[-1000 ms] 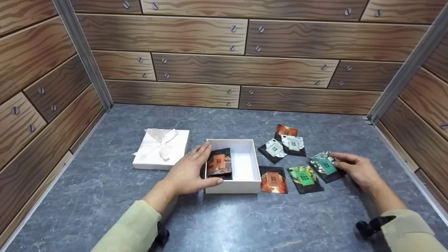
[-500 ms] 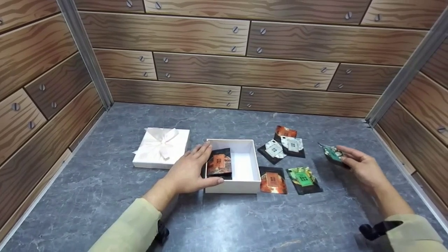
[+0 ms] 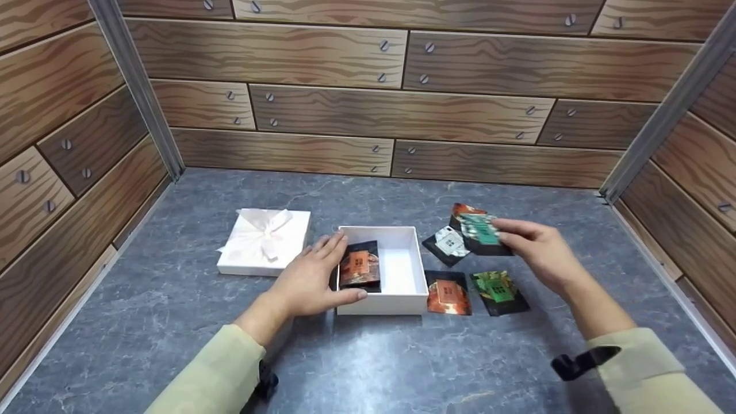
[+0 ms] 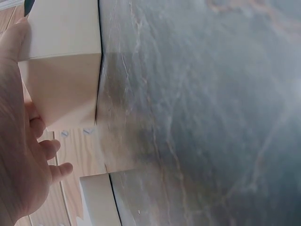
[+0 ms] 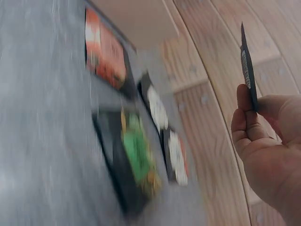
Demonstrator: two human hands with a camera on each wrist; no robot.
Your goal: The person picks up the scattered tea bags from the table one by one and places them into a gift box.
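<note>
My right hand (image 3: 537,250) pinches a black sachet with a teal label (image 3: 482,230) between thumb and fingers, raised above the table. Seen edge-on in the right wrist view, the same sachet (image 5: 248,70) stands upright in the fingertips. My left hand (image 3: 313,282) rests against the left side of an open white box (image 3: 382,305), thumb over its front rim, fingers extended along the left wall. Inside the box's left half lies a dark sachet with an orange label (image 3: 360,263); the right half shows bare white bottom. The held sachet hides most of a white-patterned sachet behind it.
Right of the box lie an orange sachet (image 3: 448,292), a green-labelled sachet (image 3: 500,292), a white-patterned sachet (image 3: 450,244) and, farther back, another orange sachet (image 3: 468,207). A white lid with a ribbon bow (image 3: 264,267) sits on the left. Wood-patterned walls (image 3: 397,115) enclose the table.
My right hand has lifted the teal-labelled sachet from the table, tilted it, and carried it left over the back sachets. The left hand stays at the box.
</note>
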